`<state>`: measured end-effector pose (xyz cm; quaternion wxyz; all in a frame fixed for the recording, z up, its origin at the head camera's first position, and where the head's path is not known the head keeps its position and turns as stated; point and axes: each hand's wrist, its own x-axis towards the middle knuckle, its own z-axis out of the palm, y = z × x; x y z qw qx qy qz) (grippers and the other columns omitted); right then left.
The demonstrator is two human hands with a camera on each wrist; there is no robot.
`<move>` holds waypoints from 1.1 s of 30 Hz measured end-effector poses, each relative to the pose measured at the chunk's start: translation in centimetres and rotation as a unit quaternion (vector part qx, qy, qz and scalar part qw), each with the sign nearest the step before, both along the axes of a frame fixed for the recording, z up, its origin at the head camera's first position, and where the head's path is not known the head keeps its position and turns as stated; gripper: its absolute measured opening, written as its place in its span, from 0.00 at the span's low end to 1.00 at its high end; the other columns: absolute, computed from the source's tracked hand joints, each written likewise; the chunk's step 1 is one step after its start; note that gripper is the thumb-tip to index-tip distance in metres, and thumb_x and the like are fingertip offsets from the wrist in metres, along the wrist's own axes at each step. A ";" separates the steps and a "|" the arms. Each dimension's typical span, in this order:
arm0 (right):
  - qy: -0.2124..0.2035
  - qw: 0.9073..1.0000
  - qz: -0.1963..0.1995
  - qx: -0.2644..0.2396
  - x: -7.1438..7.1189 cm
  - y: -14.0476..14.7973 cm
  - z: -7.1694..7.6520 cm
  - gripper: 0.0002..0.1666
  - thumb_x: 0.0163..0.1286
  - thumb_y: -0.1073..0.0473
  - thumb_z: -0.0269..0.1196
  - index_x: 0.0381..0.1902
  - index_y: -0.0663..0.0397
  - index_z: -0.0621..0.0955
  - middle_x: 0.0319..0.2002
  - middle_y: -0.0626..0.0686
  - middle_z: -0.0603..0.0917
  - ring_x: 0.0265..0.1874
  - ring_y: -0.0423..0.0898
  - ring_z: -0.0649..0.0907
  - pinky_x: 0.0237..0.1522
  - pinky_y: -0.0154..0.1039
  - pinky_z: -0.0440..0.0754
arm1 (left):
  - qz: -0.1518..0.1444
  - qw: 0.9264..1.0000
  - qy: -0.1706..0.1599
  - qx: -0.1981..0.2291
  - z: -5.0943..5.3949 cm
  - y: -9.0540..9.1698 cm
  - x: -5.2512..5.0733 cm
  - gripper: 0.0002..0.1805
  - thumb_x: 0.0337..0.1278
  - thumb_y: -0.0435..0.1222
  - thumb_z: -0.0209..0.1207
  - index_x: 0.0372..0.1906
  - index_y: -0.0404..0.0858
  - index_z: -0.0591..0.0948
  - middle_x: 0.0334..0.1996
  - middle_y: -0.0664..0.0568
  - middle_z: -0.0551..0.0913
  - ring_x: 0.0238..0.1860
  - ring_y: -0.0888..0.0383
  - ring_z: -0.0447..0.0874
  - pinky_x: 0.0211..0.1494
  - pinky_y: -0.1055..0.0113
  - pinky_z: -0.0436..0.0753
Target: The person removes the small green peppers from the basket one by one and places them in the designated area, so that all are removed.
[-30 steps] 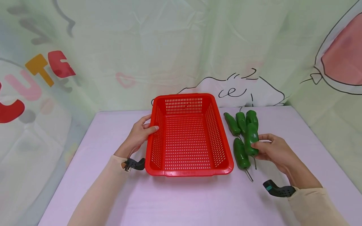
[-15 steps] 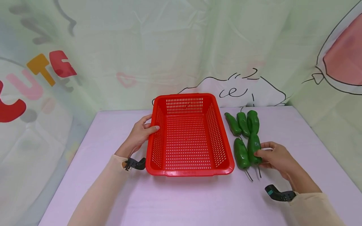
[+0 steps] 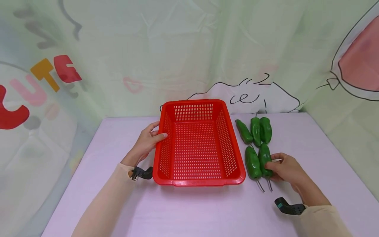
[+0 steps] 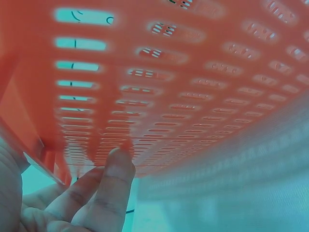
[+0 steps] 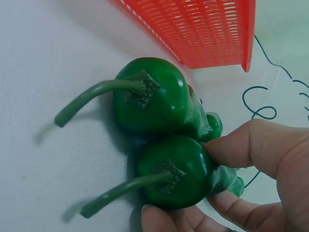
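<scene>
A red perforated plastic basket [image 3: 195, 181] stands mid-table with nothing in it. My left hand [image 3: 146, 141] grips its left rim, thumb over the edge; in the left wrist view the fingers [image 4: 113, 193] lie against the outer side wall. To the basket's right, my right hand [image 3: 285, 169] holds a green pepper [image 3: 265, 159] between thumb and fingers. That pepper lies beside another green pepper [image 3: 252, 163], both stems pointing toward me. The right wrist view shows the held pepper [image 5: 176, 174] touching its neighbour [image 5: 154, 96].
Behind those two lie more green peppers: one tilted [image 3: 244, 131], one in the middle [image 3: 255, 131] and one at right [image 3: 265, 130]. A pale purple cloth covers the table [image 3: 189, 214]. A printed curtain [image 3: 177, 49] hangs at the back and sides.
My right hand has brought its pepper down and toward me, beside the front pepper. The back middle pepper has straightened. My left hand stays on the basket rim.
</scene>
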<state>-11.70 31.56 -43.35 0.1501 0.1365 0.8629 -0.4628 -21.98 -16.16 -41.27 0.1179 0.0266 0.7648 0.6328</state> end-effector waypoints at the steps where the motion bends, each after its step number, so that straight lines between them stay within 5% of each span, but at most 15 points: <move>1: 0.000 1.000 0.001 0.000 0.0 0.0 0.0 0.38 0.74 0.56 0.61 0.70 0.77 0.61 0.43 0.62 0.79 0.34 0.45 0.84 0.36 0.37 0.90 | -0.001 1.000 0.000 0.000 -0.1 0.0 0.0 0.38 0.73 0.36 0.62 0.82 0.45 0.60 0.64 0.37 0.81 0.56 0.42 0.87 0.54 0.52 0.89; 13: -0.007 0.999 0.015 0.030 0.1 -0.6 0.5 0.37 0.78 0.50 0.59 0.68 0.75 0.64 0.44 0.64 0.80 0.36 0.49 0.81 0.35 0.39 0.88 | 0.002 1.000 0.008 -0.012 -0.3 -0.1 0.1 0.39 0.73 0.39 0.63 0.82 0.46 0.60 0.64 0.39 0.81 0.56 0.43 0.88 0.56 0.53 0.88; 23: -0.005 0.996 0.034 0.084 -0.1 -0.7 0.8 0.42 0.78 0.42 0.58 0.67 0.76 0.64 0.47 0.70 0.79 0.38 0.52 0.82 0.40 0.44 0.90 | 0.000 0.997 0.049 -0.053 0.0 -0.5 -0.2 0.37 0.73 0.40 0.63 0.80 0.40 0.63 0.56 0.37 0.84 0.49 0.47 0.89 0.52 0.56 0.90; 28: -0.008 0.990 0.055 0.132 -0.2 -0.5 1.3 0.46 0.78 0.39 0.56 0.68 0.78 0.64 0.49 0.76 0.78 0.38 0.55 0.85 0.39 0.51 0.89 | -0.006 0.997 0.049 -0.050 0.0 -0.6 -0.4 0.36 0.73 0.39 0.63 0.80 0.38 0.63 0.56 0.36 0.83 0.49 0.48 0.89 0.51 0.57 0.90; 33: 0.030 0.975 0.067 0.208 -0.3 0.2 2.9 0.49 0.79 0.35 0.53 0.68 0.81 0.63 0.55 0.83 0.75 0.43 0.69 0.84 0.38 0.60 0.86 | -0.014 0.994 0.064 -0.085 0.7 -1.0 -0.6 0.33 0.73 0.38 0.62 0.77 0.37 0.67 0.56 0.36 0.84 0.51 0.45 0.88 0.54 0.53 0.90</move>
